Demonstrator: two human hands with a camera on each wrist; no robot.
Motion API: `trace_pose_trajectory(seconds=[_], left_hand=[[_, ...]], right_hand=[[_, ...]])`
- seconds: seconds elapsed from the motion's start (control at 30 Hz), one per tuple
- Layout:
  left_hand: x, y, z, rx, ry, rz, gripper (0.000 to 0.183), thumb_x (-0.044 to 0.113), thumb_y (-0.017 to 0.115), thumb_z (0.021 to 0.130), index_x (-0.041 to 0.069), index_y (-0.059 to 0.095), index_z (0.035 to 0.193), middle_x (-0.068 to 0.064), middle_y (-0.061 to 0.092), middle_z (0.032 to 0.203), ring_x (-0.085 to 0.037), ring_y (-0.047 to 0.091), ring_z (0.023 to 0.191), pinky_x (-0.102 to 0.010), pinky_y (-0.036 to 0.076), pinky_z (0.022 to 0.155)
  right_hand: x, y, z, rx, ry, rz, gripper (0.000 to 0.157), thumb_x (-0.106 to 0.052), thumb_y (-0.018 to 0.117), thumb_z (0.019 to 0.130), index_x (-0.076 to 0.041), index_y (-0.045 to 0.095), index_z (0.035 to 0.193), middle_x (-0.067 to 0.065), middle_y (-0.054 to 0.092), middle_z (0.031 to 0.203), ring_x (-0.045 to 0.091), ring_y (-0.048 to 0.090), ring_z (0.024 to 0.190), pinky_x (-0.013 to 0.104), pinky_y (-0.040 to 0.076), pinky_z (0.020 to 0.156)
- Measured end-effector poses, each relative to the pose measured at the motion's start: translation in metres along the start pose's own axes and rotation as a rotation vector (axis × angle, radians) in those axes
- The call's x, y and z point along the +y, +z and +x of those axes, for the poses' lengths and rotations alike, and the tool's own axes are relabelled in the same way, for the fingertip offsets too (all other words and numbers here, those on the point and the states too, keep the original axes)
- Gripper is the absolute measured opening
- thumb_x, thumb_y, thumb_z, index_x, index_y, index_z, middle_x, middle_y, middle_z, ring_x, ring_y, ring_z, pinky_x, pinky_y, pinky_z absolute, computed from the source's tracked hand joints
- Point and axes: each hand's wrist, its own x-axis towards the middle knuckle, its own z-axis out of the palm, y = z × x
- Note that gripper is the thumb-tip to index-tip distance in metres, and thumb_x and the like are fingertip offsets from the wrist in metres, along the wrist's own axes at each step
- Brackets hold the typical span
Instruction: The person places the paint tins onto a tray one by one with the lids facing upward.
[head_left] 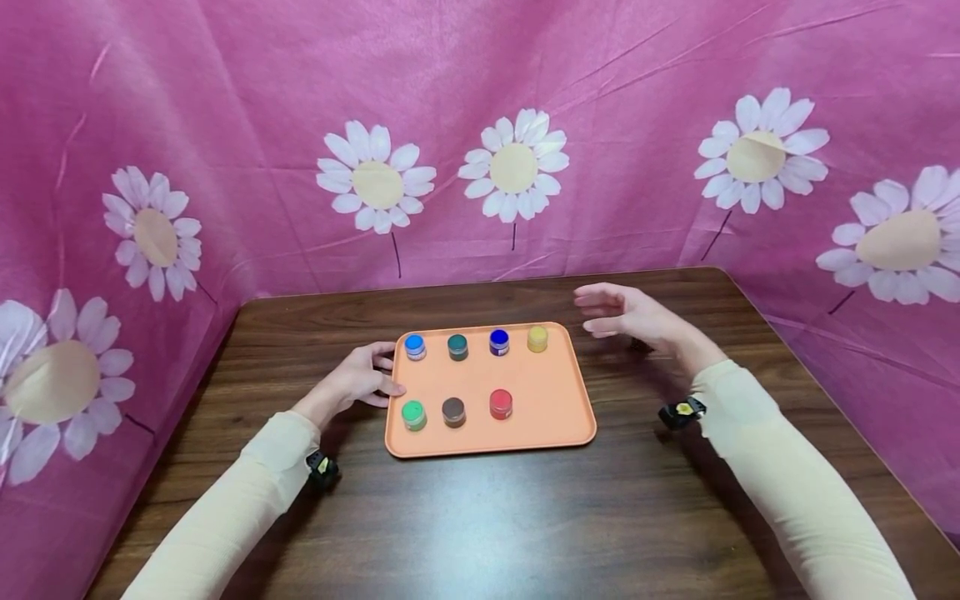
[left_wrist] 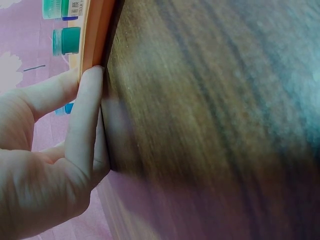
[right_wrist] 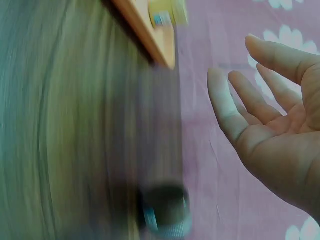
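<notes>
My left hand (head_left: 362,377) pinches the left edge of an orange tray (head_left: 543,379), its thumb over the rim. Small paint jars stand on the tray in two rows. At the back are light blue (head_left: 415,347), dark green (head_left: 457,347), dark blue (head_left: 498,342) and yellow jars (head_left: 537,338). Nearer are green (head_left: 413,415), brown (head_left: 453,412) and red jars (head_left: 501,404). Beyond the tray's right edge, my right hand (head_left: 626,314) is raised with loosely bent fingers, holding nothing. Below it a dark-lidded jar (right_wrist: 166,210), blurred in the right wrist view, stands on the table.
The brown wooden table (head_left: 465,517) ends at a pink cloth (head_left: 450,67) printed with white flowers, hanging behind and at both sides. Black wrist cameras sit on the left wrist (head_left: 322,469) and right wrist (head_left: 682,412).
</notes>
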Motion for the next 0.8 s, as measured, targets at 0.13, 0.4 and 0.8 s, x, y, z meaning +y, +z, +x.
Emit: trace_pose_trajectory(seconds=[0.13, 0.4, 0.8], left_hand=[[-0.001, 0.001, 0.0, 0.001, -0.001, -0.002, 0.087, -0.011, 0.078, 0.081, 0.003, 0.034, 0.155, -0.025, 0.046, 0.131, -0.026, 0.066, 0.089, -0.041, 0.064, 0.072], [0.0, 0.001, 0.001, 0.001, -0.008, 0.0, 0.087, -0.011, 0.077, 0.081, 0.003, 0.033, 0.155, -0.024, 0.046, 0.131, -0.026, 0.066, 0.091, -0.041, 0.063, 0.072], [-0.001, 0.0, 0.003, 0.004, -0.009, -0.004, 0.087, -0.011, 0.077, 0.082, 0.004, 0.033, 0.156, -0.024, 0.046, 0.132, -0.026, 0.066, 0.092, -0.041, 0.063, 0.073]], right_hand=[[0.003, -0.027, -0.019, 0.046, 0.01, -0.008, 0.056, -0.002, 0.07, 0.095, -0.002, 0.046, 0.146, 0.025, 0.048, 0.145, 0.02, 0.063, 0.115, 0.05, 0.057, 0.092], [0.027, -0.061, -0.049, 0.17, 0.083, -0.165, 0.062, -0.015, 0.075, 0.094, -0.002, 0.046, 0.148, 0.026, 0.044, 0.149, 0.014, 0.062, 0.113, 0.037, 0.06, 0.086], [0.063, -0.078, -0.062, 0.068, 0.09, -0.167, 0.082, -0.009, 0.077, 0.09, 0.001, 0.028, 0.156, 0.029, 0.035, 0.154, 0.024, 0.049, 0.126, 0.022, 0.054, 0.088]])
